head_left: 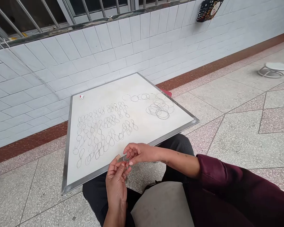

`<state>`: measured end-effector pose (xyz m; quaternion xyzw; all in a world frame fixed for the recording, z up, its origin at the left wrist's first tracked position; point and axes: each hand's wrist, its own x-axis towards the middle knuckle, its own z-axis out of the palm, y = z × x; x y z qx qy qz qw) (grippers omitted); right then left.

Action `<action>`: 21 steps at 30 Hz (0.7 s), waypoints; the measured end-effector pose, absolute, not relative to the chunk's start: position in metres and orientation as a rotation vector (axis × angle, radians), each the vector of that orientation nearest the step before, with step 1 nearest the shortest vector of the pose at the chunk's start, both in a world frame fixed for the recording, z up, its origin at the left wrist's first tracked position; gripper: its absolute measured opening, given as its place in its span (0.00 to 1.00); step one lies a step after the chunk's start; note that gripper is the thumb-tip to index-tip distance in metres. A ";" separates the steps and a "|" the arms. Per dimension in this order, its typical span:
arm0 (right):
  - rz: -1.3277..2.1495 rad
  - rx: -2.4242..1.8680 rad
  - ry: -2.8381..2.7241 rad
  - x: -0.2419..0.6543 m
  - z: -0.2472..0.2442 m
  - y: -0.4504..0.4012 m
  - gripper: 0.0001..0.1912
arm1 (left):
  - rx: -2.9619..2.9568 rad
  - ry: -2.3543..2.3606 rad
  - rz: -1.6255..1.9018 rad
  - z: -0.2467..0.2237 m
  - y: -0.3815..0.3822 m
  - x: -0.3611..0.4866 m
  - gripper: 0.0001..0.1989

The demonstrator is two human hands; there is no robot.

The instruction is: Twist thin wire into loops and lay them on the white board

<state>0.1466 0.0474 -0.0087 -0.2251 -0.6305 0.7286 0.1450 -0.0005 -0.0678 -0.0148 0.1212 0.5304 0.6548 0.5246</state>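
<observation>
Close together at the table's near edge, my left hand (117,180) and my right hand (140,152) both pinch a thin wire loop (127,164). Its exact shape is partly hidden by the fingers. A tan strip, like a bandage, wraps a fingertip of the left hand. Beyond the hands, several thin wires twisted into figure-eights (99,150) lie in rows on the left and middle of the white table (142,126). Several plain round wire rings (162,114) lie in an overlapping pile on the right, with more in a line behind them.
A small white and red object (81,97) sits at the table's far left corner. The metal-edged table stands by a white tiled wall (104,56). A low round stool (274,70) is on the speckled floor to the right. A patterned bag (208,11) hangs on the wall.
</observation>
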 end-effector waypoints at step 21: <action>1.940 -0.745 -1.317 0.129 -0.034 0.011 0.23 | 0.267 1.252 1.613 -0.016 -0.071 0.006 0.23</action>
